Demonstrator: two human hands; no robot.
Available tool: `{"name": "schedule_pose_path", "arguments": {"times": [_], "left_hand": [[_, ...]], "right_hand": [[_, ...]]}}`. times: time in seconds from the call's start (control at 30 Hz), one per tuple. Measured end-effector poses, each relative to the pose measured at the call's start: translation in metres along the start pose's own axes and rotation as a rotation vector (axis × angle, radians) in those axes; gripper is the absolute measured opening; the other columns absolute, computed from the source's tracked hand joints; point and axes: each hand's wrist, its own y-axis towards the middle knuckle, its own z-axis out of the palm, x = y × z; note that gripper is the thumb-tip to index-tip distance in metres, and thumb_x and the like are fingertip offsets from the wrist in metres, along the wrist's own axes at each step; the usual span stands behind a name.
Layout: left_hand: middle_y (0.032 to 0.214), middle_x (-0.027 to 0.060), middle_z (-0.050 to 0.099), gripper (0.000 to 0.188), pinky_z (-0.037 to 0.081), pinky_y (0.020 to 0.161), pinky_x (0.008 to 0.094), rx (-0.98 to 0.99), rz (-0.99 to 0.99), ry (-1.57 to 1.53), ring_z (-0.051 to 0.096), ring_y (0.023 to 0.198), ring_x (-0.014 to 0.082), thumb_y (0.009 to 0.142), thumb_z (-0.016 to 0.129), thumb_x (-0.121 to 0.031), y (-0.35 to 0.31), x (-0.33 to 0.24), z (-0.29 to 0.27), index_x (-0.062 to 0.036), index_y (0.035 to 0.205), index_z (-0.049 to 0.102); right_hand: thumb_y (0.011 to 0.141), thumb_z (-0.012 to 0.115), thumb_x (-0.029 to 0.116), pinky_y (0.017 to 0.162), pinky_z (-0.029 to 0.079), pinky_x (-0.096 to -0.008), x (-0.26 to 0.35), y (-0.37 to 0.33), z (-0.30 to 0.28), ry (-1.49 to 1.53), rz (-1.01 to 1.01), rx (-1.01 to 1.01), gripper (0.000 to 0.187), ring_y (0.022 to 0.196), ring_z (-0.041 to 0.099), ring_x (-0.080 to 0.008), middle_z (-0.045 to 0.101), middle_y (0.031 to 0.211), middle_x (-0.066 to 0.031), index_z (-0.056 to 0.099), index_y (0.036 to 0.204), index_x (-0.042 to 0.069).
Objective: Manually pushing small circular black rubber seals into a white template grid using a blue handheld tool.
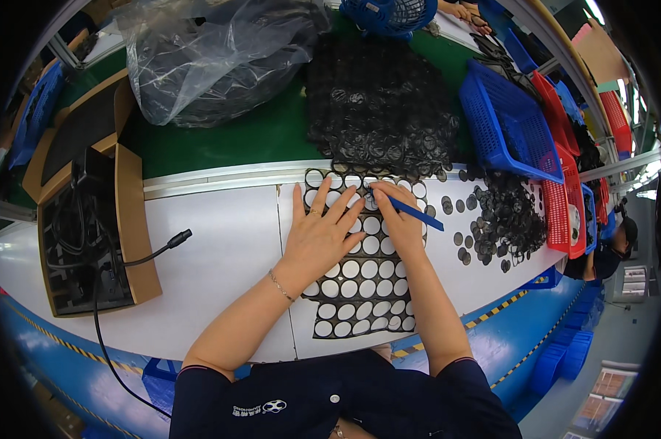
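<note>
Box (143, 241) at left; white tabletop (213, 256) runs to the disc sheet (367, 290), whose lower end nears the front edge. Your left hand (316, 238), spread wide, rests on the sheet; your right hand (402, 227) pinches a blue tool (420, 214) at its upper part. Loose discs (508, 216) pile at right. White lettering (247, 410) marks your shirt (389, 399).

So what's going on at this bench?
The left hand lies spread on a black sheet with rows of white circles. The right hand grips a blue tool, tip near the sheet's far end. Loose black discs lie to the right; a dark pile sits beyond the sheet.
</note>
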Motion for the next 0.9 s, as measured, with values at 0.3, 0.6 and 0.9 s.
{"name": "schedule_pose_path", "arguments": {"times": [0.3, 0.6, 0.9], "left_hand": [[0.154, 0.0014, 0.049, 0.054, 0.017, 0.115, 0.0736, 0.044, -0.007, 0.026, 0.029, 0.151, 0.0358, 0.093, 0.066, -0.048, 0.0, 0.0, 0.0, -0.0195, 0.14, 0.063], [0.155, 0.0018, 0.048, 0.052, 0.017, 0.115, 0.0738, 0.038, 0.001, 0.019, 0.029, 0.151, 0.0362, 0.095, 0.064, -0.046, -0.002, 0.0, 0.001, -0.02, 0.141, 0.062], [0.155, 0.0035, 0.049, 0.054, 0.014, 0.116, 0.0723, 0.071, 0.006, 0.002, 0.031, 0.15, 0.0367, 0.094, 0.067, -0.042, 0.001, -0.003, 0.0, -0.0186, 0.143, 0.06]], "right_hand": [[0.092, 0.071, 0.01, 0.106, 0.043, -0.0447, 0.002, 0.006, 0.008, -0.579, -0.498, -0.13, 0.025, 0.112, 0.066, -0.0297, 0.073, 0.109, -0.0142, 0.071, 0.116, 0.004], [0.106, 0.059, 0.021, 0.096, 0.056, -0.0341, 0.015, 0.046, -0.072, 0.832, 0.436, -0.252, 0.035, 0.106, 0.071, -0.0234, 0.071, 0.113, -0.0171, 0.062, 0.125, -0.008], [0.105, 0.053, 0.043, 0.108, 0.044, -0.0426, -0.043, 0.161, -0.284, -0.14, 0.172, -0.278, 0.046, 0.125, 0.063, -0.0287, 0.069, 0.128, -0.0202, 0.069, 0.128, 0.007]]}}
